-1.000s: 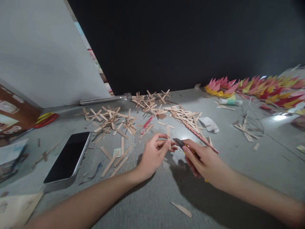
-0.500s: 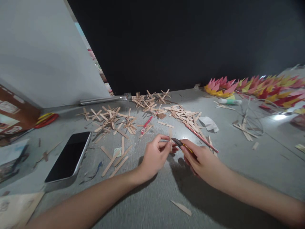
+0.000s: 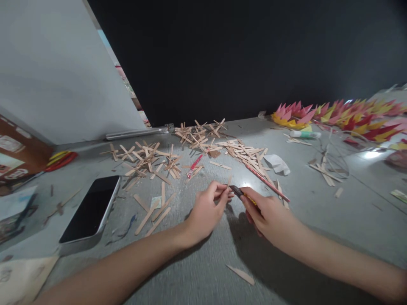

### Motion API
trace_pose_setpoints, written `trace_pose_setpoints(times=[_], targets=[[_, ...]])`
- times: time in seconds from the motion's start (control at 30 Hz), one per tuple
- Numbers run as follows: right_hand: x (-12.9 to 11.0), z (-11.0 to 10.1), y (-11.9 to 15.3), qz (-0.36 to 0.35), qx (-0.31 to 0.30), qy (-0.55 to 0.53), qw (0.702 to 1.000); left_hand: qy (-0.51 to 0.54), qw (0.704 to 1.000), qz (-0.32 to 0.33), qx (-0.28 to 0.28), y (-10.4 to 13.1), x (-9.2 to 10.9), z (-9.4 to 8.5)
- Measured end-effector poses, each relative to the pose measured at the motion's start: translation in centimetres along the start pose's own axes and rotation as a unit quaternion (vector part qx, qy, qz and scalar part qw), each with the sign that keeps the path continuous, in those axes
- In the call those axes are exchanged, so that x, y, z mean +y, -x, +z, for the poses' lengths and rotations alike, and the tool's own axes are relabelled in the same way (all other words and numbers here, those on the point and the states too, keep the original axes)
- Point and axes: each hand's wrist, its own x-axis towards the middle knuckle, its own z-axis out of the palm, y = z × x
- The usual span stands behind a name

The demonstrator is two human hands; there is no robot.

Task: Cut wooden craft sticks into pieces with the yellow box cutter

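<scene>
Between the thumb and fingers of my left hand [image 3: 208, 207] a thin wooden craft stick [image 3: 229, 181] is pinched, its tip pointing up. My right hand [image 3: 269, 214] is closed round a yellow and black utility knife [image 3: 237, 191], whose front end meets the stick; the blade itself is too small to make out. Below my hands a pointed piece of craft stick [image 3: 241, 274] lies on the grey table [image 3: 178, 271]. Several loose craft sticks [image 3: 159, 214] rest left of my left hand, and a heap of them [image 3: 243, 152] lies beyond my hands.
A phone [image 3: 90, 209] lies at the left. Crossed sticks glued into stars [image 3: 148, 156] spread along the back. A red pencil-like rod [image 3: 267, 182], a crumpled white paper [image 3: 277, 164], a glue tube [image 3: 305, 134] and pink-yellow paper crowns [image 3: 292, 115] are to the right. A black panel [image 3: 241, 55] stands behind.
The stick in my left hand has tilted slightly and shows less above the fingers. The knife stays against it, and both hands have barely moved.
</scene>
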Motion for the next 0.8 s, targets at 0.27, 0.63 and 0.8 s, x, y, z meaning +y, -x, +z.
trace_pose_setpoints(times=[0.27, 0.63, 0.8], targets=[[-0.1, 0.3, 0.1, 0.002, 0.004, -0.011, 1.000, -0.022, 1.000, 0.008, 0.005, 0.1, 0.1, 0.1], [0.4, 0.6, -0.3, 0.029, -0.021, -0.139, 0.990, 0.057, 0.998, -0.022, 0.008, -0.5, 0.8, -0.3], [0.2, 0.5, -0.4, 0.027, -0.035, -0.191, 0.980, 0.071, 0.997, -0.034, 0.012, -0.6, 1.3, -0.3]])
